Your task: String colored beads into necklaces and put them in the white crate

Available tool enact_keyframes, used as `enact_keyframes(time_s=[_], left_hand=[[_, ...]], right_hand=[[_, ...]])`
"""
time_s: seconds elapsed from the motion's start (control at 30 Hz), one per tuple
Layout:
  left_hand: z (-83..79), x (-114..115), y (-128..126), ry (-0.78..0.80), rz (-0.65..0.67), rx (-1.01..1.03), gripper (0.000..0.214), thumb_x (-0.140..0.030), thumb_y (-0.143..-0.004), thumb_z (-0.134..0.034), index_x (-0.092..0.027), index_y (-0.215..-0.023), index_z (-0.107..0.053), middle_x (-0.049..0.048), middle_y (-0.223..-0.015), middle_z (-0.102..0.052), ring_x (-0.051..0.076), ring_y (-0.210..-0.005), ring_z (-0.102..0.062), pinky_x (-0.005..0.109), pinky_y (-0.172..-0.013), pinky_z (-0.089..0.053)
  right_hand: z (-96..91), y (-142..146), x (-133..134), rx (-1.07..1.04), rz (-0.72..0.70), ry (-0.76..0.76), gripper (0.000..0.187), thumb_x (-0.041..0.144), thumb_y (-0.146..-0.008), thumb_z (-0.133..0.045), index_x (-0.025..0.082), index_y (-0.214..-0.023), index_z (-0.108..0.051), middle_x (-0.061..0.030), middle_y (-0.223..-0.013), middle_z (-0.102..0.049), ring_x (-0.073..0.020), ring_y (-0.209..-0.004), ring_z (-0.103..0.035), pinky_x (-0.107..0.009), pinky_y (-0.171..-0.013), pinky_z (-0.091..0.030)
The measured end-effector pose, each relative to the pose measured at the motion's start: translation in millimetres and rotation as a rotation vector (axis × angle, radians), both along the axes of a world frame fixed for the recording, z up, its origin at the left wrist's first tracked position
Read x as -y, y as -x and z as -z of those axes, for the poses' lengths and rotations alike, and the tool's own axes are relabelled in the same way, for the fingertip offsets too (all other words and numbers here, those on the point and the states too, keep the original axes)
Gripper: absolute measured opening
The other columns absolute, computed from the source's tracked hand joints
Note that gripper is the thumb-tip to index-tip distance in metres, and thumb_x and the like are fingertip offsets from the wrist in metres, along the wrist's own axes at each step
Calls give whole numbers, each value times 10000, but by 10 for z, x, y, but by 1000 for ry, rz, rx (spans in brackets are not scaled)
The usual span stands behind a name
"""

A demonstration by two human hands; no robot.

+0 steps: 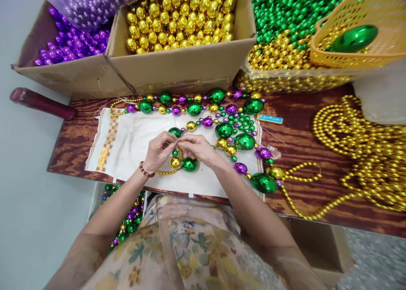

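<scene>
Both hands meet over the white cloth (133, 138) with their fingertips pinched together. My left hand (160, 149), a beaded bracelet (146, 169) at its wrist, grips a thin thread of the bead necklace (189, 164). From the other side my right hand (199, 149) pinches that thread too. Just below the fingers hang a gold bead (174, 162) and a large green bead of the necklace. Its strand of green, gold and purple beads runs right across the cloth. Another bead strand (194, 109) lies along the cloth's far edge. The thread's exact course between the fingers is hidden.
Behind the table (72, 142) stand cardboard boxes (177, 68) of purple and gold beads. Green and gold beads fill a clear bin (298, 73) under a yellow basket (355, 59). Gold bead chains (374, 163) lie right; a dark red cylinder (42, 104) sits left; a blue-labelled item (270, 119) lies behind.
</scene>
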State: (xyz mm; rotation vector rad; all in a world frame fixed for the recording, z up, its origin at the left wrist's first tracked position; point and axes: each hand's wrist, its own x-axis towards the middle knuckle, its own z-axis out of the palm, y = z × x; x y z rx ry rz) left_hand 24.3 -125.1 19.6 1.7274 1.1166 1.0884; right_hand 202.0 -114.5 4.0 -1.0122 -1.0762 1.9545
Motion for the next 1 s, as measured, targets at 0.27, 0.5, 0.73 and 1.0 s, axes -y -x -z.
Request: enact_keyframes(time_s=[0.27,0.5,0.73,1.0], left_hand=[[27,24,-34,83,-98,163,133,-273,-840,-731,-166,-784,-677,58,-877,-700,134,-687,-673,263,-644,-560],[37,28,47,523,-232,566,340,-341,-686,-872,-161,-763,-593,21,-755,-725,167,-725,-729,292,-731,-588],[-35,72,-131,671,-197,798,419,-361,-684,-883,-199,-786,-510,-56,-648,-652,122,-668,-676,320,-819,-567],[-99,59,-90,701,-106,535,394,-387,-693,-863,-172,-737,-535,-53,-496,-582,97,-483,-583,223,-575,-478]], right_hand=[[63,-92,32,273,161,-253,136,287,-747,-626,171,-773,-692,8,-684,-612,-92,-530,-535,-205,-484,-382],[71,-496,285,-20,208,-104,78,248,-745,-654,177,-714,-656,-50,-966,-675,-117,-669,-583,-269,-620,-483],[8,-145,310,-518,261,55,155,299,-774,-697,200,-744,-582,-37,-845,-659,-182,-872,-637,-300,-701,-523],[-30,-178,178,-242,52,145,189,301,-749,-683,173,-743,-544,-8,-672,-638,-68,-452,-456,-178,-390,-282]])
